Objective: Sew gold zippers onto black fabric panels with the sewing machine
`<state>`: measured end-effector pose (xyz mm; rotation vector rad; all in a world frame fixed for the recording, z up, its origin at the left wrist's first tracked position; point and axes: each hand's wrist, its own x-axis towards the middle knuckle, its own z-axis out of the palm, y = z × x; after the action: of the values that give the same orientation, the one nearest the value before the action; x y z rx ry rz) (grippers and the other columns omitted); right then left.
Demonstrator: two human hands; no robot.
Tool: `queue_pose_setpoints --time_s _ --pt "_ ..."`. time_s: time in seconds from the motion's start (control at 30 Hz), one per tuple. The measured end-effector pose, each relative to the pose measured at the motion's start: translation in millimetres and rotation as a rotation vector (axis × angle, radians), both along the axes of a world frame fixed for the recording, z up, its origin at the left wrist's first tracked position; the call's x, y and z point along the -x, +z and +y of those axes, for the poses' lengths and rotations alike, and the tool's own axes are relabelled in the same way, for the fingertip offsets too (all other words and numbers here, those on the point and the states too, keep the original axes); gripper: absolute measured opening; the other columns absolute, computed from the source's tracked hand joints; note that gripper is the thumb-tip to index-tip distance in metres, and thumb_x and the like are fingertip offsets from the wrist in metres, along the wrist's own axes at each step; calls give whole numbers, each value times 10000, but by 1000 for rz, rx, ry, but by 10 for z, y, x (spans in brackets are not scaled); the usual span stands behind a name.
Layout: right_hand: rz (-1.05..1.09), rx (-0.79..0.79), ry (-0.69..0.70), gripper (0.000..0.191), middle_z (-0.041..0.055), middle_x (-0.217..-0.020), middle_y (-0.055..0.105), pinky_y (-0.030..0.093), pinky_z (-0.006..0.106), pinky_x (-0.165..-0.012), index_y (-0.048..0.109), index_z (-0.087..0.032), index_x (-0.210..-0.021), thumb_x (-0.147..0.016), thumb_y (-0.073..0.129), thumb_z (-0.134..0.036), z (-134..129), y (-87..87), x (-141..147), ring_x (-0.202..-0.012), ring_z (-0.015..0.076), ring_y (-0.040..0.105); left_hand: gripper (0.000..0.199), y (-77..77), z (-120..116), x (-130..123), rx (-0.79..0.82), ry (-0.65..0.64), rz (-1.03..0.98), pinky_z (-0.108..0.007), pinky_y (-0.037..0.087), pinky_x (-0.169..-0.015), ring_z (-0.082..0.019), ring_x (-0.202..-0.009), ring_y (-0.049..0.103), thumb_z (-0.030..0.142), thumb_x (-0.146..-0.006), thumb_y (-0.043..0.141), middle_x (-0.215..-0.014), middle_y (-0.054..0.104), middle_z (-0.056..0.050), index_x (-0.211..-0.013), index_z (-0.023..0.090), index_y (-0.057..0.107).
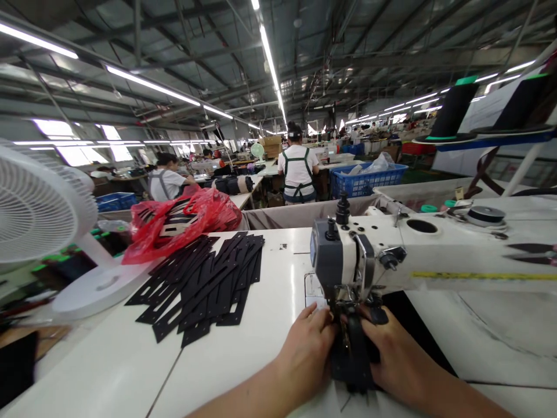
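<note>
Both hands are at the needle area of a white and grey sewing machine (374, 255). My left hand (310, 342) is on the left edge of a black piece (354, 354) under the machine head, its fingers bent and pressed against it. On the piece's right side, my right hand (394, 351) grips it with curled fingers, the fingertips partly hidden by machine parts. A larger black sheet (418, 325) lies beneath and beyond my right hand. To the left, a loose pile of black slotted strips (209, 284) is spread on the white table (243, 360).
A red plastic bag (183, 220) with strips inside sits behind the pile. A white fan (43, 203) stands at the left. Scissors (533, 253) rest on the machine arm, and thread cones (455, 110) stand at upper right. Beyond are a blue basket (368, 179) and a seated person (298, 168).
</note>
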<state>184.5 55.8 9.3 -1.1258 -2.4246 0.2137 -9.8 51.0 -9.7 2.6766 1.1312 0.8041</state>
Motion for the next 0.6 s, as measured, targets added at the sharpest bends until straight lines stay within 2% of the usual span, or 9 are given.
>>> queue_pose_setpoints --time_s 0.1,0.2,0.3,0.37,0.47,0.53,0.6 --pt "51 114 68 258 81 -995 630 480 290 -756 598 -189 -979 -758 486 -114 28 111 67 -893 198 594 281 -16 -36 -10 35 37 -29 -436 324 -1052 -212 -1042 551 172 -782 529 -1058 602 -75 -1057 187 584" --pt "63 136 117 185 55 -924 646 469 241 -701 585 -194 -889 -792 455 -105 74 121 72 -815 162 613 279 -46 -68 -27 37 74 -47 -421 312 -1055 -205 -1028 543 169 -759 539 -1051 594 -64 -1033 187 592" --pt "78 67 37 216 48 -815 655 478 253 -645 578 -193 -824 -866 371 -149 148 11 31 -723 162 625 298 -65 -97 -46 -3 99 -37 -414 278 -1070 -205 -1023 524 131 -710 555 -1047 577 -67 -1004 168 589" --pt "90 16 -39 271 70 -783 656 492 290 -641 588 -180 -814 -876 325 -166 206 -73 4 -701 185 629 257 -62 -109 -59 -43 90 -4 -411 292 -1052 -196 -968 528 117 -738 552 -999 576 -59 -988 165 587" --pt "89 -43 -98 218 98 -839 662 499 348 -724 611 -171 -789 -808 394 -184 262 -124 -16 -806 230 628 200 -38 -113 -74 -98 55 64 -382 399 -917 -193 -898 518 163 -832 553 -954 568 -45 -1028 186 584" --pt "78 -52 -113 181 84 -869 666 494 342 -760 624 -182 -775 -758 445 -195 264 -110 -19 -862 232 619 205 -15 -113 -78 -110 52 97 -358 430 -820 -200 -903 508 195 -857 564 -964 559 -47 -1061 201 582" --pt "59 -40 -139 169 61 -852 671 495 311 -743 632 -193 -752 -742 464 -208 247 -91 -11 -848 216 623 207 11 -116 -79 -100 53 107 -350 430 -786 -203 -909 501 189 -860 568 -968 549 -51 -1066 201 585"
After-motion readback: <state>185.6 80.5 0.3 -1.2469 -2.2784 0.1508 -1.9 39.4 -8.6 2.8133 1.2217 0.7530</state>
